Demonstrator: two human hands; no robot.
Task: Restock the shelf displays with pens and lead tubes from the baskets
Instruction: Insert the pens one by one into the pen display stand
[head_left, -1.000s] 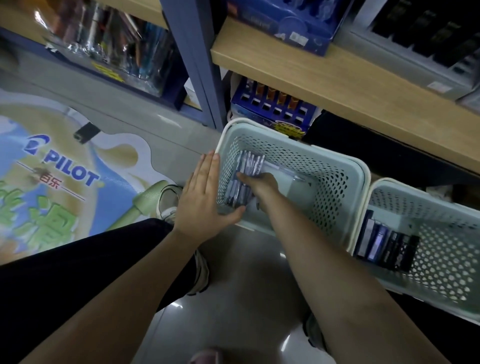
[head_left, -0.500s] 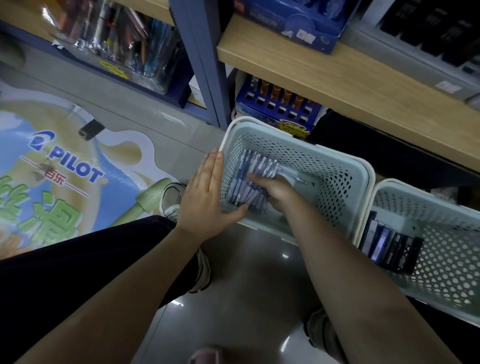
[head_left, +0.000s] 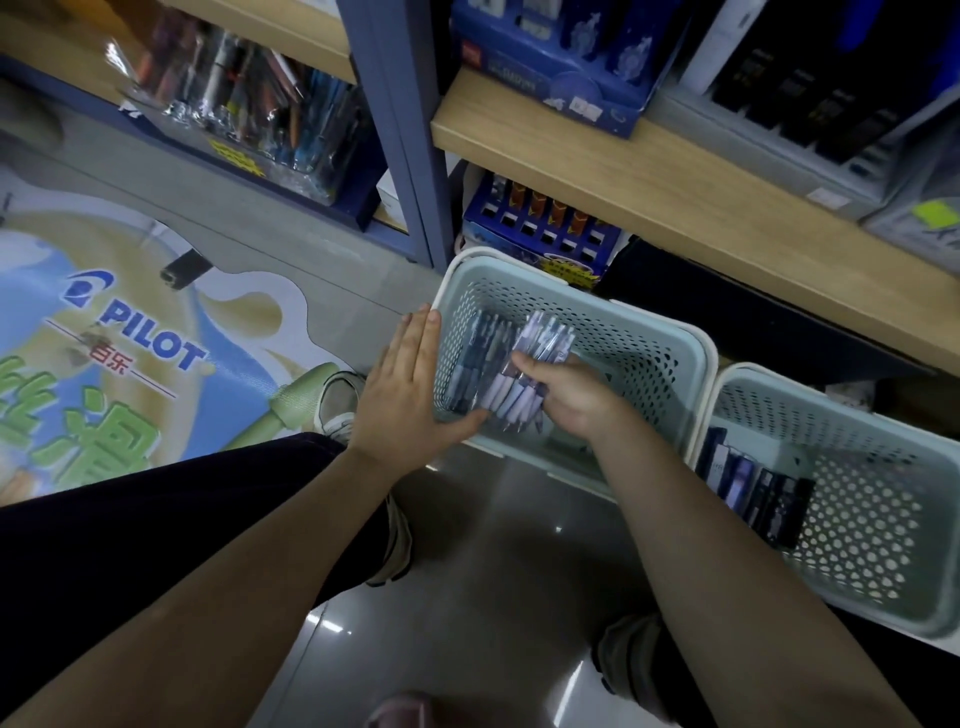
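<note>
Pale green perforated baskets (head_left: 644, 332) with cream rims hold lilac-and-navy pens (head_left: 524, 374) (floor decal (head_left: 104, 374): blue, green, tan).

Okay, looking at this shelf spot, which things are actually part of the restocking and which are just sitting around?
Part of the job:
- right hand gripping a bundle of pens
- left hand flat against the left basket
- right basket holding dark packs
- blue shelf display

Just lying about:
- Pilot floor sticker
- small black object on the floor

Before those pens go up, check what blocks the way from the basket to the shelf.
Nothing visible blocks it. The right hand grips the pens inside the open-topped basket; the shelf overhangs only its far edge.
</note>
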